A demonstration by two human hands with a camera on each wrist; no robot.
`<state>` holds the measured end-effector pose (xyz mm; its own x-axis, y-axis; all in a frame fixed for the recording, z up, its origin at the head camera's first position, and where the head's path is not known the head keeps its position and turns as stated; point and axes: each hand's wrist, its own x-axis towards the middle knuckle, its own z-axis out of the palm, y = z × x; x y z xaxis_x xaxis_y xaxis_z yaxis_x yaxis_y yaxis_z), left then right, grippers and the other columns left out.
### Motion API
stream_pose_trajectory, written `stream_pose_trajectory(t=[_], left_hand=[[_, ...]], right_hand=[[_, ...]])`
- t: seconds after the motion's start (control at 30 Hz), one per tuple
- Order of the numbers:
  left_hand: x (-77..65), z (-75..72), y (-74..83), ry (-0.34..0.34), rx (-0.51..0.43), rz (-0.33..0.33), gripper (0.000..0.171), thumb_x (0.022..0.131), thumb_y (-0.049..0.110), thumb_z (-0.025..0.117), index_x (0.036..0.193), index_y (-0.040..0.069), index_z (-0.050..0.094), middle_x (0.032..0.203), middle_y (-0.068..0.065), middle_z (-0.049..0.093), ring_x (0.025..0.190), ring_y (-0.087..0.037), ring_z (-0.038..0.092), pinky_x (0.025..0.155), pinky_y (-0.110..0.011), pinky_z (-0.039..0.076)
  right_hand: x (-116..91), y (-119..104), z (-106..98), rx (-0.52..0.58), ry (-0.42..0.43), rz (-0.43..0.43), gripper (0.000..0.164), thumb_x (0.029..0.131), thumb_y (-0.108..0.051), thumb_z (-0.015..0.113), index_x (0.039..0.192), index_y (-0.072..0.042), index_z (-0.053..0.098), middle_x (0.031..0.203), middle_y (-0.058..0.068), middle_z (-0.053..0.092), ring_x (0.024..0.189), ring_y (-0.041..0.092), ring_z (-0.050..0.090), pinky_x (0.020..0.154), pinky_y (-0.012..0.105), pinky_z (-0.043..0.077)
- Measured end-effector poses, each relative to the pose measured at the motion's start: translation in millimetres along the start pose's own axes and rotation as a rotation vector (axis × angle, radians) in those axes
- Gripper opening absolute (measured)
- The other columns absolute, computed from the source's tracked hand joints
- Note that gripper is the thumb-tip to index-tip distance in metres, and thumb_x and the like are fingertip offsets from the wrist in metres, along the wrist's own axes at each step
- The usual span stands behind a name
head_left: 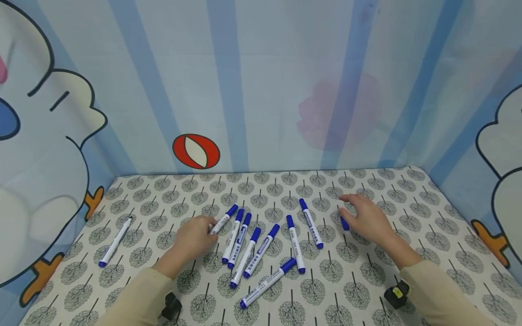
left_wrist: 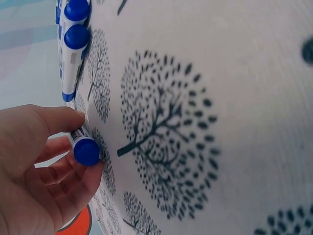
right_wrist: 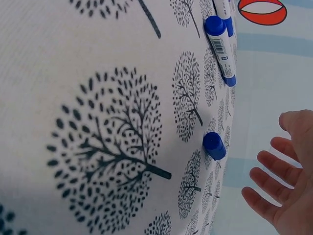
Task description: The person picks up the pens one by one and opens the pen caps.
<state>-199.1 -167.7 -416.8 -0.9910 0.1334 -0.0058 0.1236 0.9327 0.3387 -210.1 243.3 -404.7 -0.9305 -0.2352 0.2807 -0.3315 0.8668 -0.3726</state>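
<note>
My left hand (head_left: pixel 195 237) grips a blue-capped whiteboard marker (head_left: pixel 223 220) near its lower end. In the left wrist view, thumb and fingers come round that marker (left_wrist: pixel 86 151), its blue end facing the camera. Over on the right, my right hand (head_left: pixel 369 218) is held with fingers spread beside a loose blue cap (head_left: pixel 345 223). The right wrist view has the cap (right_wrist: pixel 214 146) lying on the cloth, apart from the fingers of the right hand (right_wrist: pixel 286 176). An uncapped marker (head_left: pixel 116 242), its dark tip pointing away, lies at the far left.
Several capped markers (head_left: pixel 241 240) lie in a loose group right of my left hand. One marker (head_left: pixel 268 284) slants across the front, and two more (head_left: pixel 311 224) lie between the hands. The tree-patterned cloth (head_left: pixel 326 296) ends at a striped backdrop (head_left: pixel 265 113).
</note>
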Motion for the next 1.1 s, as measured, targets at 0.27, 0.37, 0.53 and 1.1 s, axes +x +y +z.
stream_pose_trajectory(t=[0.27, 0.37, 0.53, 1.1], left_hand=[[-2.1, -7.8, -1.5, 0.027, 0.037, 0.009, 0.023, 0.077, 0.017, 0.070, 0.099, 0.011, 0.066, 0.076, 0.000, 0.060, 0.054, -0.010, 0.050, 0.043, -0.024, 0.039], [-3.0, -10.0, -2.7, 0.036, 0.058, 0.014, 0.023, 0.078, 0.017, 0.071, 0.099, 0.011, 0.067, 0.078, -0.001, 0.060, 0.055, -0.010, 0.050, 0.043, -0.024, 0.039], [-4.4, -15.3, -5.1, 0.038, 0.075, 0.031, 0.026, 0.077, 0.019, 0.071, 0.101, 0.010, 0.067, 0.081, -0.002, 0.059, 0.056, -0.011, 0.050, 0.043, -0.024, 0.040], [-9.8, -29.5, 2.3, 0.078, 0.132, 0.085, 0.021, 0.076, 0.018, 0.072, 0.097, 0.016, 0.067, 0.079, 0.002, 0.059, 0.057, -0.010, 0.049, 0.044, -0.025, 0.039]], right_hand=[[2.7, -6.6, 2.7, 0.008, 0.025, -0.054, 0.035, 0.089, -0.021, 0.059, 0.120, -0.004, 0.057, 0.117, 0.016, 0.059, 0.101, 0.033, 0.057, 0.079, 0.048, 0.048], [4.3, -8.9, 4.2, 0.017, 0.031, -0.073, 0.035, 0.089, -0.021, 0.059, 0.119, -0.003, 0.057, 0.116, 0.016, 0.060, 0.103, 0.033, 0.057, 0.082, 0.049, 0.047], [7.0, -11.8, 5.0, 0.026, 0.046, -0.099, 0.035, 0.089, -0.021, 0.059, 0.120, -0.004, 0.057, 0.115, 0.014, 0.061, 0.100, 0.032, 0.058, 0.081, 0.047, 0.048], [15.4, -26.5, 3.4, 0.022, 0.077, -0.167, 0.034, 0.086, -0.019, 0.063, 0.115, -0.003, 0.059, 0.114, 0.014, 0.062, 0.103, 0.031, 0.058, 0.088, 0.047, 0.046]])
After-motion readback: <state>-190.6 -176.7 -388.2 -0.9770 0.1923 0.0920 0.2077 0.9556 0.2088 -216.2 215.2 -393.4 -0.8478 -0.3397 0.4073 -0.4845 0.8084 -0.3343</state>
